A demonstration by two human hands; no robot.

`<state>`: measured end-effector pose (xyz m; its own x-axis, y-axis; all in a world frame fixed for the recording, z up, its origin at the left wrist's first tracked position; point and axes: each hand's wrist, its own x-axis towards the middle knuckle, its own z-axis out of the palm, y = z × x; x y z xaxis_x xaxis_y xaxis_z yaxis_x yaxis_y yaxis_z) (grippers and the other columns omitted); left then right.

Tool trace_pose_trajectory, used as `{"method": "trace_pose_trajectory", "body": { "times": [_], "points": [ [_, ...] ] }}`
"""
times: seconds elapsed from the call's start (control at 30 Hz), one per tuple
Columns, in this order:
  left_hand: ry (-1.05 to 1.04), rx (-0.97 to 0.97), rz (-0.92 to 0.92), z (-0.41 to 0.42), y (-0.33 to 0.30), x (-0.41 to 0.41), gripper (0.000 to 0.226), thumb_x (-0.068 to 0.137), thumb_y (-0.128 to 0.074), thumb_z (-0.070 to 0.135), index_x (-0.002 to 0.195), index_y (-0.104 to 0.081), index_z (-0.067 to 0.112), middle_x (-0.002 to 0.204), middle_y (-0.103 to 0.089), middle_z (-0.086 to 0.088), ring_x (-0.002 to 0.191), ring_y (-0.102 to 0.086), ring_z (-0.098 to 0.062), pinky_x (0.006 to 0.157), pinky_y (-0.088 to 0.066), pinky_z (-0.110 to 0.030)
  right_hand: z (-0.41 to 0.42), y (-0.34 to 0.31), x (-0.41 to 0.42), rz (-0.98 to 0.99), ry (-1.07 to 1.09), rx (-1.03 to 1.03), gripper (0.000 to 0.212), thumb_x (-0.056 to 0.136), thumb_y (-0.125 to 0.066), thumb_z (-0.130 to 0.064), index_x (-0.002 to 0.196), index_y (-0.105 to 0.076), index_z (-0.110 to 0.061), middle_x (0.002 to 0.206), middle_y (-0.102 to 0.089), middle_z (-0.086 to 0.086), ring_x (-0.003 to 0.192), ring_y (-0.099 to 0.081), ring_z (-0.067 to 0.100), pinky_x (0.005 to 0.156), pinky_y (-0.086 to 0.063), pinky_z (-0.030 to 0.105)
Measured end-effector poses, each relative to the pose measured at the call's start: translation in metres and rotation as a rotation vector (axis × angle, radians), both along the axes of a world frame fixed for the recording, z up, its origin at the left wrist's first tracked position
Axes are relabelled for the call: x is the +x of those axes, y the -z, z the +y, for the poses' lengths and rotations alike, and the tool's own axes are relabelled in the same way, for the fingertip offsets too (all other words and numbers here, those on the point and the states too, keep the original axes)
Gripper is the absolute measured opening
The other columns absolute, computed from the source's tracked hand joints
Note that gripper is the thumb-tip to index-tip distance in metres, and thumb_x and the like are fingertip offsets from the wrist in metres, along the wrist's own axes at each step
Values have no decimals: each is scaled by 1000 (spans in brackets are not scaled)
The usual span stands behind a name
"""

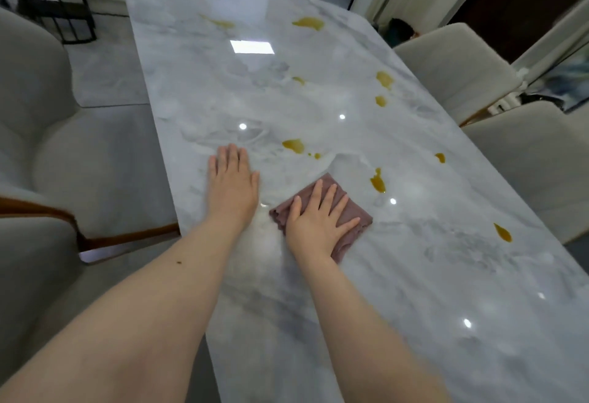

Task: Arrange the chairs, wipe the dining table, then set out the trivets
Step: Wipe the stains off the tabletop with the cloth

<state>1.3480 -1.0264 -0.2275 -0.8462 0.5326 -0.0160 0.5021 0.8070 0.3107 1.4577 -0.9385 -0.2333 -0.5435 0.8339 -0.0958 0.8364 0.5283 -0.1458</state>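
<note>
Glossy grey marble table (318, 291), yellow spills (308, 23) scattered; folded mauve cloth (357, 216) flat on it.

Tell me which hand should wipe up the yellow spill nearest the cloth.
Right. The right hand already presses flat on the mauve cloth, and the nearest yellow spill lies just beyond it. The left hand rests bare on the marble table, farther away.

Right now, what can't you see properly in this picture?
All from the head view:
- Part of the mauve cloth: the right hand lies flat on it.
- The marble table: its near end is cut off by the bottom edge.
- Trivets: none in view.
- Table under the left hand: hidden by the palm.
- The yellow spills: what they are can't be told.
</note>
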Motion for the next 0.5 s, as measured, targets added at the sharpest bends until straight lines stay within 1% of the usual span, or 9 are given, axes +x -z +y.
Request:
{"method": "trace_pose_trajectory", "body": {
  "times": [0.13, 0.2, 0.3, 0.37, 0.43, 0.5],
  "points": [
    [-20, 18, 35, 10, 7, -14, 58, 101, -24, 33, 151, -12, 7, 159, -7, -14, 147, -2, -29, 118, 6, -41, 28, -1, -47, -13, 20, 13, 63, 101, -20, -45, 153, 1, -15, 161, 6, 7, 147, 11, 28, 109, 13, 63],
    [-19, 36, 66, 9, 8, -14, 57, 101, -23, 32, 151, -13, 6, 159, -8, -14, 147, -3, -29, 118, 5, -40, 41, -2, -70, -19, 33, 5, 65, 101, -19, -44, 153, 2, -11, 161, 6, 9, 147, 10, 28, 111, 11, 61],
    [-16, 57, 103, 8, 9, -14, 57, 101, -21, 30, 151, -14, 4, 158, -11, -15, 146, -6, -31, 119, 2, -41, 56, -3, -100, -11, -18, 2, 64, 101, -21, -42, 153, 0, -11, 161, 4, 8, 147, 9, 27, 113, 10, 59],
    [-20, 75, 109, 8, 9, -14, 56, 101, -23, 29, 150, -17, 4, 158, -13, -16, 146, -8, -32, 119, 0, -42, 63, -4, -112, 7, -135, 3, 60, 102, -23, -38, 154, -4, -16, 162, 2, 3, 148, 7, 23, 115, 10, 55],
    [-17, 74, 101, 8, 9, -13, 55, 101, -23, 29, 150, -17, 3, 157, -14, -16, 146, -9, -32, 119, 0, -42, 65, -7, -112, 42, -301, -18, 56, 101, -27, -32, 154, -12, -22, 162, -3, -3, 148, 3, 16, 117, 9, 50],
    [-15, 68, 90, 7, 8, -12, 55, 101, -21, 29, 150, -15, 4, 158, -12, -15, 146, -7, -31, 119, 1, -41, 59, -10, -96, 88, -493, -34, 56, 97, -24, -32, 152, -19, -26, 161, -9, -6, 148, -1, 12, 117, 7, 44]
  ]
}}
